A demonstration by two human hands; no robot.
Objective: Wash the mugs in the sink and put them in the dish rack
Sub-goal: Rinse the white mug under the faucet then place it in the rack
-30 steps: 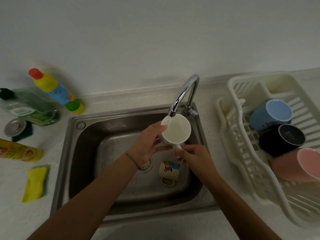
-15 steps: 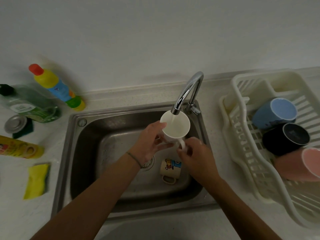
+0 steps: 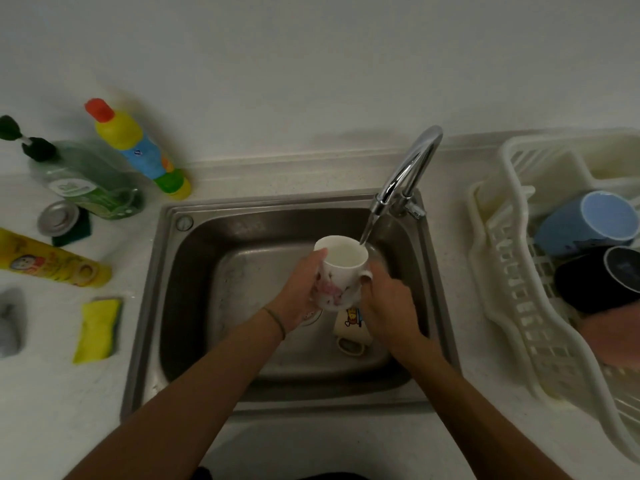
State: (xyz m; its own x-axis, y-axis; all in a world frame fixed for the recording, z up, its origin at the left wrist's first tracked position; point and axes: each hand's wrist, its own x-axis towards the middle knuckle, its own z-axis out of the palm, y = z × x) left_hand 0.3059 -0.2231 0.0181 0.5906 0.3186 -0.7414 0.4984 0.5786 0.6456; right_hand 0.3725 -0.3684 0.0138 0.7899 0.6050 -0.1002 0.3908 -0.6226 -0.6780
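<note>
A white mug (image 3: 341, 271) with a pink picture is held upright over the steel sink (image 3: 194, 271), its rim just under the running faucet (image 3: 401, 181). My left hand (image 3: 301, 296) wraps its left side. My right hand (image 3: 384, 303) grips it at the handle side. Below them a cream cartoon mug (image 3: 351, 332) lies on its side on the sink floor, partly hidden by the hands. The white dish rack (image 3: 512, 289) on the right holds a blue mug (image 3: 588, 221), a black mug (image 3: 599, 278) and a pink mug (image 3: 613, 330).
On the counter left of the sink lie a yellow sponge (image 3: 97, 329), a yellow tube (image 3: 52, 259), a green soap bottle (image 3: 86, 183), a yellow and blue bottle (image 3: 138, 148) and a metal strainer (image 3: 59, 218). A wall stands behind.
The white mug has tilted from mouth-facing-me to more upright and dropped slightly below the spout. Both hands stay on it.
</note>
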